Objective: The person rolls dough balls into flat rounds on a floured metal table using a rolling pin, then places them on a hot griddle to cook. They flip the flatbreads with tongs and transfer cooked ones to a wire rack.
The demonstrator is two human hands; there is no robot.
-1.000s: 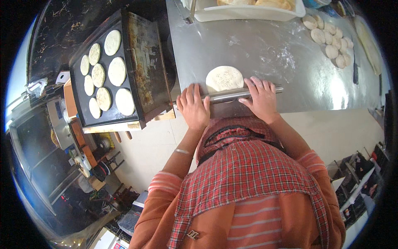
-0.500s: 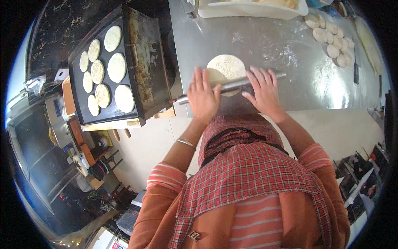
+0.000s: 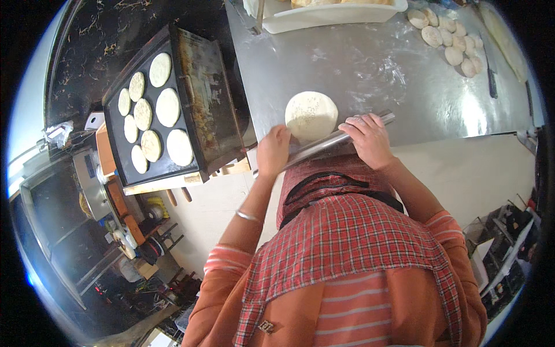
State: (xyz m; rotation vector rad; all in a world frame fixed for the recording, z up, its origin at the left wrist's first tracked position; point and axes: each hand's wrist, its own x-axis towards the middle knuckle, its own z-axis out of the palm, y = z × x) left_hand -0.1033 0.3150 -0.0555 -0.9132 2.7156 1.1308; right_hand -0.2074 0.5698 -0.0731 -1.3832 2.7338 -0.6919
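A round of flattened dough (image 3: 311, 113), speckled on its upper face, lies on the steel worktop near the front edge. Just below it a metal rolling pin (image 3: 318, 149) slants across the edge, its right end farther from me. Curled over the right part of the pin are the fingers of my right hand (image 3: 368, 139). My left hand (image 3: 274, 151) is closed beside the dough's lower left edge, with the pin passing under its wrist. What the left fingertips hold, if anything, is hidden and slightly blurred.
To the left, a black griddle pan (image 3: 184, 168) carries several flat dough rounds (image 3: 168, 107). Several small dough balls (image 3: 431, 36) sit at the back right of the worktop (image 3: 399, 110), near a dark-handled knife (image 3: 492, 84). A white tub (image 3: 324, 20) stands at the back.
Both hands went from flat on the pin to curled. The pin has come nearer to me, off the dough. My left hand has moved down and left; the dough round looks wider and fully uncovered.
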